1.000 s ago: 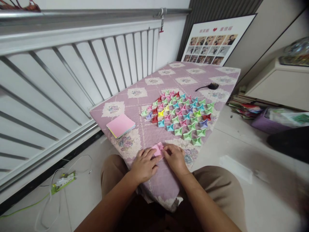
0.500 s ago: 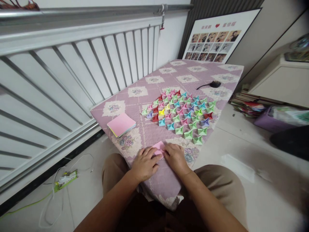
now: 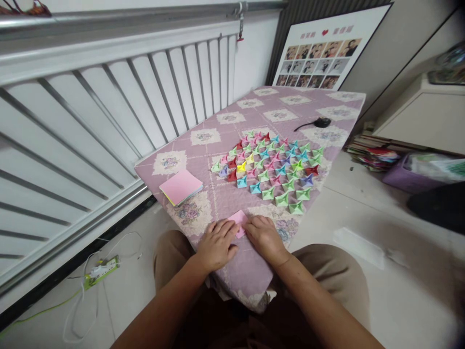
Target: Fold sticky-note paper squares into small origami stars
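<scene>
A small folded piece of pink origami paper (image 3: 240, 224) lies flat on the tablecloth near the table's front corner. My left hand (image 3: 218, 244) rests at its left side, fingers stretched out flat and the thumb apart. From the right, my right hand (image 3: 264, 236) presses on the paper's edge with fingers bent close together; its thumb is hidden. Left of my hands lies a stack of square paper (image 3: 180, 187), a pink sheet on top. Farther off stand several folded paper pieces (image 3: 269, 167) in rows, in green, blue, pink, red, purple and yellow.
The table has a purple floral cloth (image 3: 203, 160). A black object with a thin tail (image 3: 321, 122) lies toward its far right. A white radiator (image 3: 119, 111) runs along the left, a photo board (image 3: 316, 53) leans behind, and a power strip (image 3: 103, 270) lies on the floor.
My left fingers have drawn back slightly from the pink paper's middle, so more of it shows. My right hand stays at its right edge. The whole view has shifted a little.
</scene>
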A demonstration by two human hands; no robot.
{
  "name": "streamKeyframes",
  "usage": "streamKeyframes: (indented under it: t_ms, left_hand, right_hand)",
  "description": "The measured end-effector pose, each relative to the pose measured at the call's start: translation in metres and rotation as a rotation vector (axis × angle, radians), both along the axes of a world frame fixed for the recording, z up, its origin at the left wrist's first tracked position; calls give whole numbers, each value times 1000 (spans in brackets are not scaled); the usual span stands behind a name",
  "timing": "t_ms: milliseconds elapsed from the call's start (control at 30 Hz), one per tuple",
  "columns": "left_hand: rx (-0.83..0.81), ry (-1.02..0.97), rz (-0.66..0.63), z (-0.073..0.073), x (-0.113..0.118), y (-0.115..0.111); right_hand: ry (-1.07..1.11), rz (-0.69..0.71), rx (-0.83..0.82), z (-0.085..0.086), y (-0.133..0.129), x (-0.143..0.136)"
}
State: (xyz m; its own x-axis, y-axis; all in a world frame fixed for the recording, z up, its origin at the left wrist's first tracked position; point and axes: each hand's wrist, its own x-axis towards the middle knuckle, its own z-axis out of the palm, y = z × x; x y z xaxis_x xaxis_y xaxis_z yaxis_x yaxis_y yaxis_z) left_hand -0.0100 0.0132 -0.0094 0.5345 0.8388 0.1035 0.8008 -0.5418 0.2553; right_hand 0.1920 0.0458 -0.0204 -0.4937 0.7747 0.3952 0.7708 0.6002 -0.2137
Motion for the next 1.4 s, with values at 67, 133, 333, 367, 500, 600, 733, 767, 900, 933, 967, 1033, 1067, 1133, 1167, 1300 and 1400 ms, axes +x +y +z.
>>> streamKeyframes:
  t_ms: [67,133,333,367,500,600,733,767,900,933,967,1033,1067,1133,1167,1300,1400]
  left_hand:
    - [5,16,-5,1,1,0]
    - [13,29,-9,3,1,0]
    - [20,35,-17,6,1,0]
    - [19,36,-17,6,1,0]
    - [14,40,-16,6,1,0]
    - [15,39,-15,7,2,0]
    - [16,30,-16,8,2,0]
    - [15,28,-16,8,2,0]
    - [11,24,-16,8,2,1]
    - [11,24,-14,7,2,1]
    - [11,25,-12,7,2,1]
    - [14,25,-11,7,2,1]
    - [14,26,-12,6,2,1]
    - [13,31,-15,6,2,1]
    - [12,34,-16,6,2,1]
    - [10,38,-16,4,2,1]
    - [4,39,-14,4,2,1]
  right_hand:
    - [1,8,1,0,-1,1]
    - [-1,13,-3,0,-1,2]
    - [-29,18,-31,2,-2,2]
    - [-30,18,-34,3,-2,3]
    - [-15,26,-39,3,-3,4]
    - [14,24,-27,1,-5,8]
    - [67,12,-19,-4,-7,14]
    - [77,7,-21,-6,-7,16]
    - [123,-23,-27,-11,-7,24]
    - [138,-29,-29,-12,-7,25]
    - [154,-36,-30,-12,-7,26]
    - [181,-59,-25,-10,-7,24]
    - [182,-72,-22,-9,-8,22]
    - [152,-88,-17,-5,-11,15]
    - [120,-85,-19,-3,-12,10]
    - [-17,-70,-48,3,-17,-7]
    - [-88,-69,-73,5,-18,-12]
